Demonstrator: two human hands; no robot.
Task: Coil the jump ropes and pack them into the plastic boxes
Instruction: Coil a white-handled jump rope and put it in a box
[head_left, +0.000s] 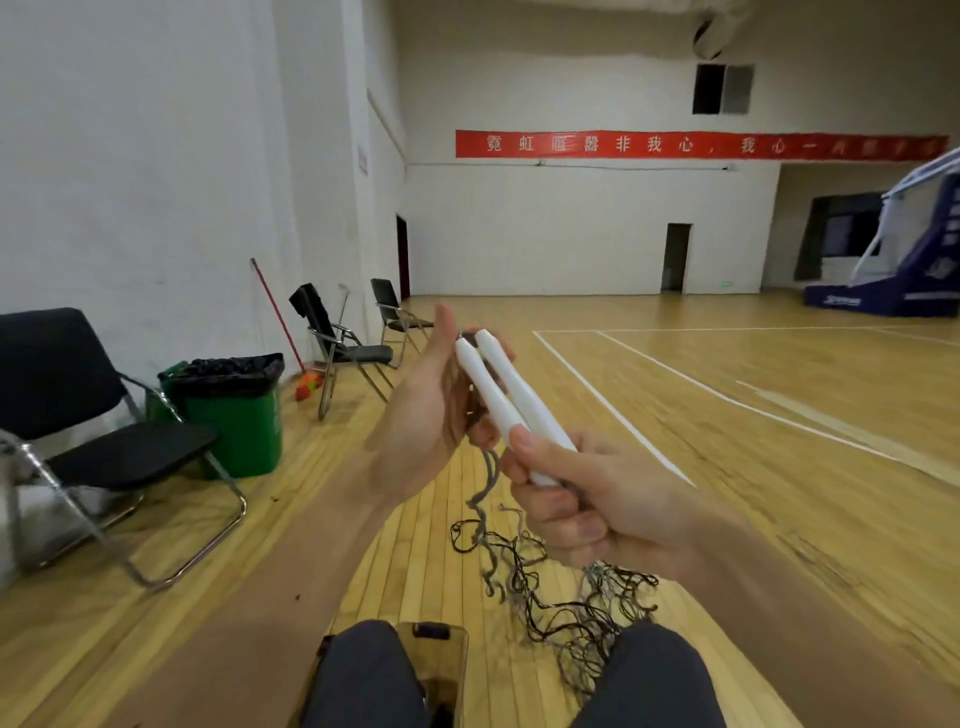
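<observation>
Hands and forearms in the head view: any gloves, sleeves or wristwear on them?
None visible. The left hand and right hand are bare: no gloves, no rings that I can see, though the left is slightly blurred. The left forearm and right forearm are bare too, with no sleeve, watch or band in view.

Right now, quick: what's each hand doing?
Left hand: cupped behind the white handles, near their tips; grip cannot be told.
Right hand: closed on both handles' lower ends.

Two handles (500, 395) — three chairs (106, 415) — one bin (236, 415)
</observation>
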